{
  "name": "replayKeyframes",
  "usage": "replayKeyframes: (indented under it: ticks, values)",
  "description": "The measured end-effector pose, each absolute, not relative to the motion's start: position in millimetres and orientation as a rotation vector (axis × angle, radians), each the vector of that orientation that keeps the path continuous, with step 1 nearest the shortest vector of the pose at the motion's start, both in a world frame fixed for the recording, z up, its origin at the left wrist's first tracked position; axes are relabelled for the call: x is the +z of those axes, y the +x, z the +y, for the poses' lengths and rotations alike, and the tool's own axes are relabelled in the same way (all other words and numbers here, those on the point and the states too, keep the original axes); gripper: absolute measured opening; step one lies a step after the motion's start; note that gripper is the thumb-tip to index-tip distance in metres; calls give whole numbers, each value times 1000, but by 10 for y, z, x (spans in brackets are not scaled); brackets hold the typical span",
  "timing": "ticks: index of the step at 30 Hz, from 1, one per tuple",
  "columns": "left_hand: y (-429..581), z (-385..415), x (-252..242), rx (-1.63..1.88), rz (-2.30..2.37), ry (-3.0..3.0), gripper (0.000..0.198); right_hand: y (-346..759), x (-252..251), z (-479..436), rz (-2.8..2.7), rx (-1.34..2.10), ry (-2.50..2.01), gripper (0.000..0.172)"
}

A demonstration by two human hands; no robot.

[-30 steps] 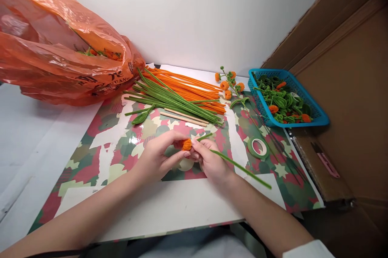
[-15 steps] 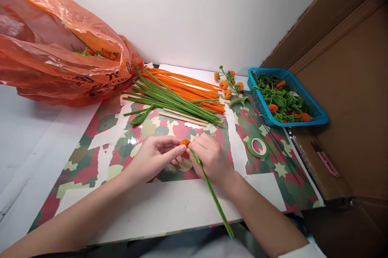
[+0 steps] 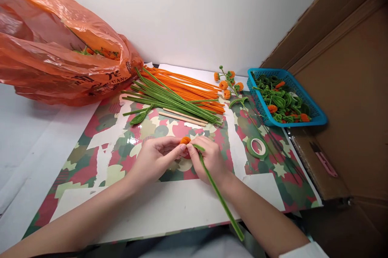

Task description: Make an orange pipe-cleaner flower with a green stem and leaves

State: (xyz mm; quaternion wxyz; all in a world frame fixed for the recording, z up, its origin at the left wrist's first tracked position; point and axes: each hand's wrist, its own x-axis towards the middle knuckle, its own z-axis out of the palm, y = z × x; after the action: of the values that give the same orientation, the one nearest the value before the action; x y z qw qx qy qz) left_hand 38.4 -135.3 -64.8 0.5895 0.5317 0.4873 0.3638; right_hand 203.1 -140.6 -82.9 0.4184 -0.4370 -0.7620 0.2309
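Between my hands is a small orange pipe-cleaner ball [image 3: 185, 140], pinched by the fingertips of my left hand [image 3: 159, 155]. My right hand [image 3: 209, 159] is closed on a green pipe cleaner [image 3: 222, 199], right beside the ball. The green stem's short end bends over near my right thumb, and its long end slants down toward the table's front edge. Where the stem meets the ball is hidden by my fingers. Beyond my hands lie a bundle of green pipe cleaners [image 3: 178, 102], a bundle of orange pipe cleaners [image 3: 182, 82] and two thin wooden sticks [image 3: 183, 119].
A finished orange-and-green flower sprig [image 3: 232, 84] lies at the back right, near a blue basket [image 3: 315, 120] of green and orange pieces. Green tape [image 3: 257, 147] rests below it. An orange plastic bag [image 3: 60, 68] fills the left; a pink cutter [image 3: 324, 161] lies far right.
The green pipe cleaner has swung, its lower end shifting right and its short upper end now bending sideways over my right hand. The orange ball has turned slightly in my left fingertips.
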Motion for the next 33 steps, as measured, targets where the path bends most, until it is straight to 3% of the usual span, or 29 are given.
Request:
replayKeyframes:
  ticks: [5, 11, 17, 25, 30, 33]
  values:
    - [366, -1313, -620, 810, 1080, 1205, 31, 2056, -823, -1372, -1997, 553, -998, 27]
    - [393, -1325, -631, 870, 1034, 1177, 24, 2074, -812, -1365, -1994, 605, -966, 25]
    - [429, -1417, -678, 1040, 1121, 1443, 13, 2020, -757, -1416, -1710, 933, -1080, 23]
    - [377, -1409, -757, 1168, 1178, 1867, 12, 1957, -836, -1414, -1232, 1503, -1054, 39]
    - [371, -1419, -754, 1120, 1188, 1803, 12, 1923, -793, -1384, -999, 1750, -1017, 54]
    - [401, -1409, -714, 1057, 1182, 1549, 19, 1928, -753, -1378, -1005, 1732, -1056, 53]
